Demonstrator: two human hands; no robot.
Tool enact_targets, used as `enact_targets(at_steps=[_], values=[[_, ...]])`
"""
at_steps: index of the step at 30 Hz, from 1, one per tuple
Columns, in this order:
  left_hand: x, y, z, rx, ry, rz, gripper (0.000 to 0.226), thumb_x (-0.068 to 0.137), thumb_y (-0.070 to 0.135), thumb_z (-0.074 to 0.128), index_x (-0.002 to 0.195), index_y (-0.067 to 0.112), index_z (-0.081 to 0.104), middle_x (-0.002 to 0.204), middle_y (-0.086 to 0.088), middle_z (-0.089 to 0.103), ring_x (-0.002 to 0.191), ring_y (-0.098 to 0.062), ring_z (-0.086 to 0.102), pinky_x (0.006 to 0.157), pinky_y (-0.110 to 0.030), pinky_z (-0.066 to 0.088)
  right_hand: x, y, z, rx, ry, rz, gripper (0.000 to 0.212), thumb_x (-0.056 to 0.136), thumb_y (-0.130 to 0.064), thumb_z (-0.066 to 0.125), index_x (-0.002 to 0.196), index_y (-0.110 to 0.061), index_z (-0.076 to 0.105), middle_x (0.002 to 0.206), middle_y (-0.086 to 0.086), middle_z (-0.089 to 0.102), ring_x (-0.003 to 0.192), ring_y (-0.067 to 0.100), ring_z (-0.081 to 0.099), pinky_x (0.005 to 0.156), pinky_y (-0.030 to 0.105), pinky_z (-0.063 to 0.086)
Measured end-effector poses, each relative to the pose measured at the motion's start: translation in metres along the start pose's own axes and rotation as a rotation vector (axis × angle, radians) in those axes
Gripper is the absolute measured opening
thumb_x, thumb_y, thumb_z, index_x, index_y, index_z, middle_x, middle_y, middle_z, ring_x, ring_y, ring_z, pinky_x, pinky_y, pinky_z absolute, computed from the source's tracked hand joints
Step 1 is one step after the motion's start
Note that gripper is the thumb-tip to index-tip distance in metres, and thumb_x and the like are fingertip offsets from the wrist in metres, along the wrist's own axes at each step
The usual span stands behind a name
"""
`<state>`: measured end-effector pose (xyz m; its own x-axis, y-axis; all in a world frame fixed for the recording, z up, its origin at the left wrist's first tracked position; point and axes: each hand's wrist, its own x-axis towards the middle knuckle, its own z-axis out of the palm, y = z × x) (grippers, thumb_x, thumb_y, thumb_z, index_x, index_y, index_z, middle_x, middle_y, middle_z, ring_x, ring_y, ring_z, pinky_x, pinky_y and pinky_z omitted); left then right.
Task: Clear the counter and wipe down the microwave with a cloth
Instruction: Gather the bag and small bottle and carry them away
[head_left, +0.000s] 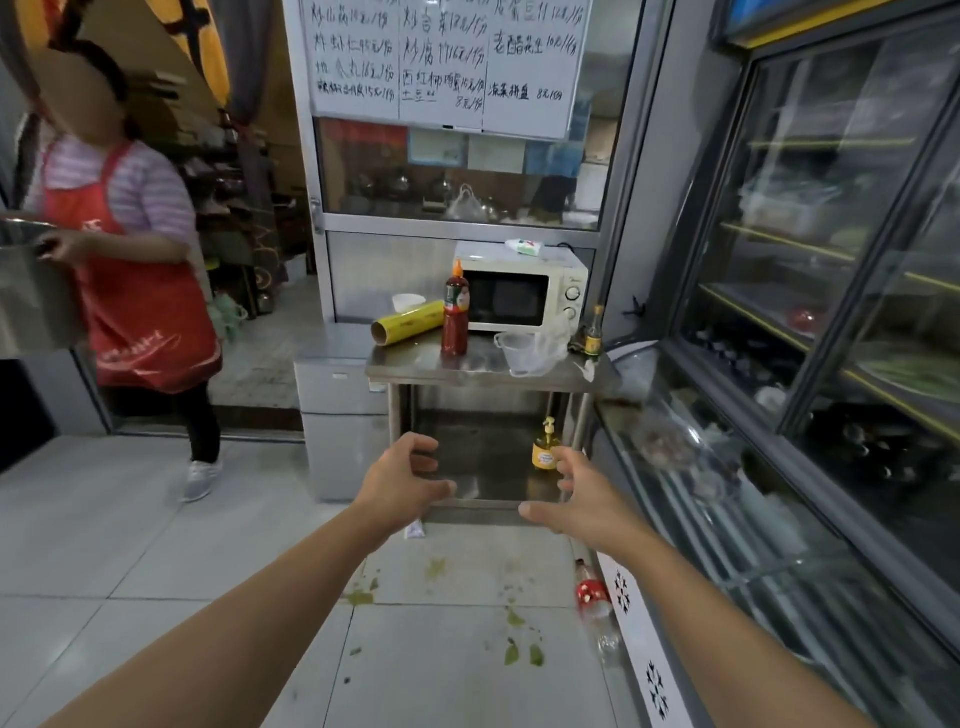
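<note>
1. Both arms reach out from the bottom of the frame: left hand (402, 480) and right hand (582, 499) hover mid-frame, fingers loosely spread and curved, holding nothing.
2. Centre of the frame, the steel counter (415, 364) carries the cream microwave (522, 291) at its back.
3. In front of it: a red sauce bottle (455, 312), a yellow wrap roll (408, 323) lying flat, a clear plastic container (519, 351) (bag crumpled beside it) and a small dark bottle (595, 332).
4. Upper left, a person in a red apron (140, 291) stands apart.

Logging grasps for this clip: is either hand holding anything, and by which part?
Nothing is held. The left hand and right hand are both empty, fingers loosely curled.
</note>
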<state>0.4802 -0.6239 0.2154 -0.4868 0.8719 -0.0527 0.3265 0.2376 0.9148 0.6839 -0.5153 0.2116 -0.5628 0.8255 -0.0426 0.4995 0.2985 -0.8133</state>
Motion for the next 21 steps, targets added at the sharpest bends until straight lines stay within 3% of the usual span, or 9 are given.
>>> enact_targets(at_steps=[3, 12, 21], values=[[0.044, -0.001, -0.001, 0.012, 0.016, 0.000, 0.053, 0.079, 0.014, 0.073, 0.125, 0.020, 0.048, 0.111, 0.001, 0.056, 0.104, -0.020, 0.057, 0.092, -0.039, 0.051, 0.051, 0.003, -0.003, -0.006, 0.005, -0.004, 0.088, 0.071, -0.037, 0.080, 0.142, -0.029, 0.028, 0.148, -0.003, 0.034, 0.130, 0.015, 0.040, 0.096, 0.035, 0.046], [0.204, 0.018, 0.007, 0.032, 0.129, -0.025, 0.055, 0.074, 0.020, 0.078, 0.121, 0.023, 0.051, 0.101, 0.006, 0.059, 0.098, -0.014, 0.059, 0.080, -0.029, 0.051, 0.230, 0.015, -0.039, -0.006, -0.006, -0.042, 0.091, 0.067, -0.043, 0.081, 0.142, -0.028, 0.029, 0.147, 0.000, 0.037, 0.128, 0.015, 0.042, 0.092, 0.027, 0.042], [0.328, 0.022, 0.027, 0.013, 0.113, -0.066, 0.049, 0.075, 0.020, 0.077, 0.117, 0.020, 0.052, 0.106, 0.001, 0.060, 0.096, -0.014, 0.060, 0.077, -0.025, 0.049, 0.348, 0.034, -0.063, -0.013, -0.017, -0.025, 0.076, 0.072, -0.050, 0.073, 0.136, -0.034, 0.034, 0.142, -0.002, 0.041, 0.125, 0.015, 0.044, 0.098, 0.036, 0.044]])
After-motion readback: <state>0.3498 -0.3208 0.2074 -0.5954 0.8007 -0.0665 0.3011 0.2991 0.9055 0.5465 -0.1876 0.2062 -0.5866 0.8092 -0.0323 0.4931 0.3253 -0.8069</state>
